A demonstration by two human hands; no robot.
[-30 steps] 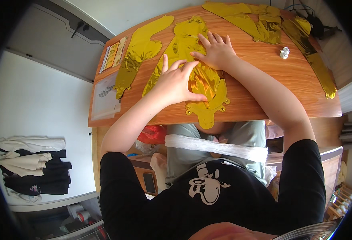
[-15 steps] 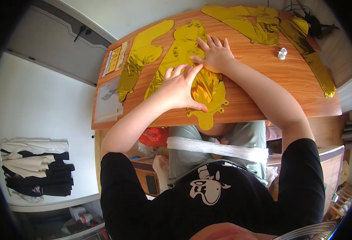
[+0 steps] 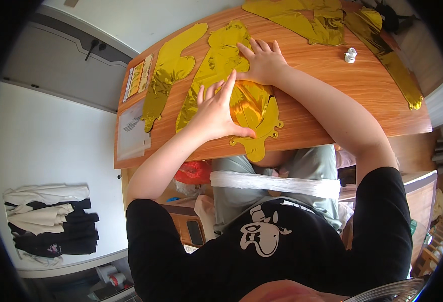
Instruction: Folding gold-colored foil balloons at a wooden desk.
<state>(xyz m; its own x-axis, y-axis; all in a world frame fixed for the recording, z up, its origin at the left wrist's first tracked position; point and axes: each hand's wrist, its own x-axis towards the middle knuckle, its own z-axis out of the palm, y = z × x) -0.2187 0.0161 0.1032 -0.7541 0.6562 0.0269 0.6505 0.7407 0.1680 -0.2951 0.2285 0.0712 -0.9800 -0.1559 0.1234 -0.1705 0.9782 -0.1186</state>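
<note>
From here I can read no words; the dark print on the clear packet [image 3: 130,145] is too small.

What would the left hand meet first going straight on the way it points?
Probably the right hand, its thumb side over the gold foil, close ahead of the left hand; their relative height is hard to judge.

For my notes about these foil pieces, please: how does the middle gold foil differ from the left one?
The middle foil lies under the left hand and right hand; the left foil lies untouched. The middle foil reaches the table's near edge; the left foil stops short. Both are shiny and gold.
</note>
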